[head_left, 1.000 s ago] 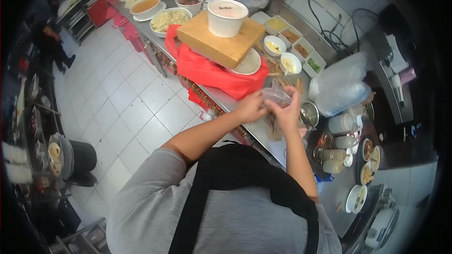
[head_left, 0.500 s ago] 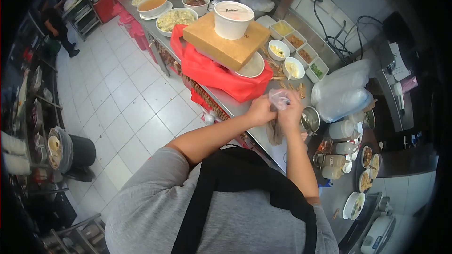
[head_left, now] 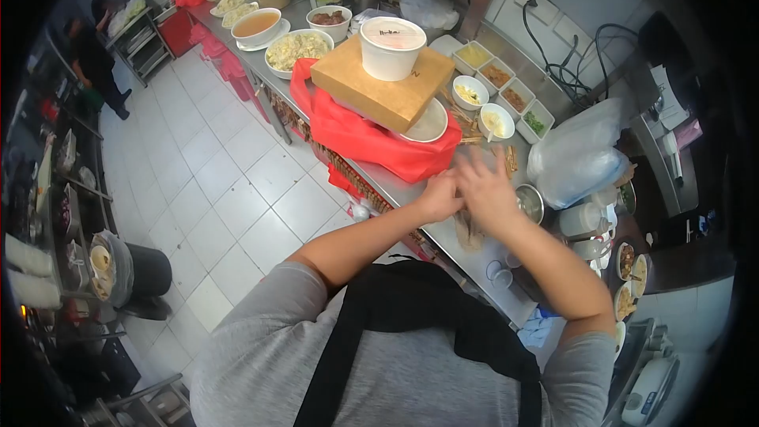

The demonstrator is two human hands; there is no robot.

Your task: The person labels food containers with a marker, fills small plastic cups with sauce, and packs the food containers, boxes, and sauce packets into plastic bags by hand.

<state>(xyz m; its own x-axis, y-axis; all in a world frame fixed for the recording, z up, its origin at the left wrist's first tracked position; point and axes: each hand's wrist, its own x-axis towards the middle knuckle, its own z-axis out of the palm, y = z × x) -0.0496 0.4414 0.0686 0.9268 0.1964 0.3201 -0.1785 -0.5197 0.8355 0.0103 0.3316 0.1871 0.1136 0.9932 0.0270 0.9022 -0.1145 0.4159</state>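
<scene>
My left hand [head_left: 439,196] is closed at the counter's near edge, its fingertips against my right hand; what it holds is hidden. Over the counter, my right hand [head_left: 486,190] has its fingers raised and spread, slightly blurred. The clear plastic bag does not show between them now. Just beyond them lies a red bag [head_left: 379,138], with a brown box [head_left: 379,83] on top and a lidded white tub [head_left: 390,49] on the box. A white bowl [head_left: 431,122] is partly under the box. A grey-brown cloth [head_left: 468,233] lies below my right hand, beside a metal bowl [head_left: 530,202].
Small bowls and containers of toppings [head_left: 516,97] stand at the counter's back. Large plastic bags [head_left: 577,160] and bottles are to the right. Bowls of food [head_left: 296,51] and soup [head_left: 256,24] stand farther left. Another person [head_left: 96,63] stands at the far left, near a black bin [head_left: 149,269].
The clear bag between my hands has gone out of sight. My right hand has opened its fingers and its elbow has swung outward. The view has shifted slightly.
</scene>
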